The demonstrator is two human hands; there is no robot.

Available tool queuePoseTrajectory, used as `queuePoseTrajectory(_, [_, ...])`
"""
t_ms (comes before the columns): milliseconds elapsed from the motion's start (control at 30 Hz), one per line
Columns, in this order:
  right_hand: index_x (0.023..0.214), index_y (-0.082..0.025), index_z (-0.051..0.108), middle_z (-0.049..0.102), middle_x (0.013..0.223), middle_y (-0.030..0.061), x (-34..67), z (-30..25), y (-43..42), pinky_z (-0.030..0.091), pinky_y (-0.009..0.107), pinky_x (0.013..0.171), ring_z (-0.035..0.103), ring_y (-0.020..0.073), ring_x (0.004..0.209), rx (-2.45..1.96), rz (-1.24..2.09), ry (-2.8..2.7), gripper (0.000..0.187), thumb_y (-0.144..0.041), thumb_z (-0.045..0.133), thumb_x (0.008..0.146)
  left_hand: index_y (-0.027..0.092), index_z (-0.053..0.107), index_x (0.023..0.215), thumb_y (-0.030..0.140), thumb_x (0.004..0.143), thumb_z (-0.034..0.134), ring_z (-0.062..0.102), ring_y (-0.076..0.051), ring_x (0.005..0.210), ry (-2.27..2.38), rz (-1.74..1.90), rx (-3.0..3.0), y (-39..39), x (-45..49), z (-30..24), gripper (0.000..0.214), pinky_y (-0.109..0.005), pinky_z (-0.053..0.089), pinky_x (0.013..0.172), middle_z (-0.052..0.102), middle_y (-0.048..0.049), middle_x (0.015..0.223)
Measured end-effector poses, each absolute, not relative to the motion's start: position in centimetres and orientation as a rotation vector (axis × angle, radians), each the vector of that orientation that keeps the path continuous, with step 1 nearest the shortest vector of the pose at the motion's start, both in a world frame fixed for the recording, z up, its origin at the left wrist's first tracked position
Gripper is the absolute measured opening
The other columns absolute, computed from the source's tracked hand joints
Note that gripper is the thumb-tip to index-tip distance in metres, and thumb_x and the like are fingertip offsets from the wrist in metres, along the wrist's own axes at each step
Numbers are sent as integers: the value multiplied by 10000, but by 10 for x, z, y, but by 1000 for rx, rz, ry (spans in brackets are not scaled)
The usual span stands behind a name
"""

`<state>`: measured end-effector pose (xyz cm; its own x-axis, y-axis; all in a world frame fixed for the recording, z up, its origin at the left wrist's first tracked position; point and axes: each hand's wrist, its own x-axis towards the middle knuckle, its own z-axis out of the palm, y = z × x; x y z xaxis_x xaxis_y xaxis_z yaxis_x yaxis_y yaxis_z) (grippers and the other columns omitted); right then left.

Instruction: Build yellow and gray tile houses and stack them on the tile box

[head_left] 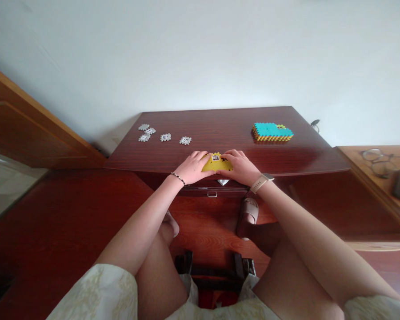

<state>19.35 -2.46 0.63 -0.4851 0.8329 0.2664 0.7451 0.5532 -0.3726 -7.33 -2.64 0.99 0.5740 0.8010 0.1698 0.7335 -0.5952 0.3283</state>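
Yellow panel (pixel 217 166), edges partly hidden

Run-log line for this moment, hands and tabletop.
left hand: holds yellow notched panel, left end | right hand: same panel, right end | dark-red glossy table: grey notched tiles left, turquoise-topped stack right

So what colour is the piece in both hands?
The piece is mostly yellow, seen in the head view.

The left forearm (pixel 146 218) points between 1 and 2 o'clock, the right forearm (pixel 303 229) between 10 and 11. The left grip (pixel 194 170) and right grip (pixel 240 167) sit level, slightly apart, fingers bent and closed inward.
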Motion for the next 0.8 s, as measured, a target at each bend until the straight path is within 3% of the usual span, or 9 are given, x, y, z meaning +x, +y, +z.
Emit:
queuePoseTrajectory(433, [1435,-195,745,674,1416,192,192,7,-25,531,573,1154,603,413,1300,-1301,257,-2383,602,-597,747,989,223,670,1537,566,1104,610,454,-408,1577,1330,463,2696,-35,-63,15,556,-610,397,1307,551,-178,1702])
queuePoseTrajectory(800, [1406,-156,766,673,1319,191,189,11,-23,538,542,1104,607,402,1215,-1355,172,-2387,597,-589,738,997,219,851,1191,356,1130,609,645,-314,1345,1240,753,2832,-42,-51,7,285,-532,551,1165,739,-135,1451])
